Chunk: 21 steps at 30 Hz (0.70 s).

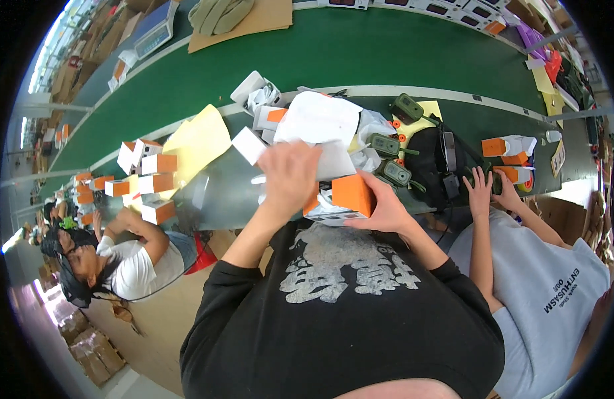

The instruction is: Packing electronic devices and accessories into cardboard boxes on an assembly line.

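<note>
Close in front of me, my right hand (390, 209) grips an orange and white cardboard box (352, 194), thumb and fingers on its right end. The box stands open at the top, with some white wrapping showing inside. My left hand (290, 173) is over the box's left end, back of the hand up; motion smears its fingers, and I cannot tell whether they hold anything. A white flap or sheet (335, 159) rises just behind the box. Beyond it lies a white sheet (319, 117). To the right are several dark green handheld devices (395, 173) with straps.
Yellow paper (199, 143) and several orange and white boxes (157, 164) sit at left. A black bag (430, 156) lies right of the devices. Co-workers flank me: one at left (137, 259), one close at right with both hands at the table (478, 189). A green conveyor belt (387, 56) runs behind.
</note>
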Each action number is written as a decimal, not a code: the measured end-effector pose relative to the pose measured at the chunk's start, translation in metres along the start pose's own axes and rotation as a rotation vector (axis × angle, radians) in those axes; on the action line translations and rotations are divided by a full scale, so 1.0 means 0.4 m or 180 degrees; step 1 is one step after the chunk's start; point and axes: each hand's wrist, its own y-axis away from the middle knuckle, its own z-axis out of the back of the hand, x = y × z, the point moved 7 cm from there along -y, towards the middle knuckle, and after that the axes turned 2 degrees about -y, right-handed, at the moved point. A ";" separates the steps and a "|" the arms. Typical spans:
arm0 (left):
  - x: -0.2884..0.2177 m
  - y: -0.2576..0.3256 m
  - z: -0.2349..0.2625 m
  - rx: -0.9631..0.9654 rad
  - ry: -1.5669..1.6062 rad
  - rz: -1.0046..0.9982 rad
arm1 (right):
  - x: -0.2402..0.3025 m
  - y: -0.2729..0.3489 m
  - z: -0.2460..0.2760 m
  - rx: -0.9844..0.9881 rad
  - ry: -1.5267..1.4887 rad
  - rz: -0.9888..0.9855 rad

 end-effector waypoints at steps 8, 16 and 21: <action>-0.064 0.049 -0.037 0.1907 0.1715 -0.0218 | -0.075 0.033 0.015 -0.0363 -0.0472 -0.0089; -0.063 0.030 0.039 0.2051 0.0948 -0.0319 | -0.037 0.048 0.021 -0.0285 0.0138 0.0240; -0.135 0.045 0.049 0.1733 -0.0308 -0.0782 | -0.051 0.051 0.014 -0.0467 0.0129 0.0296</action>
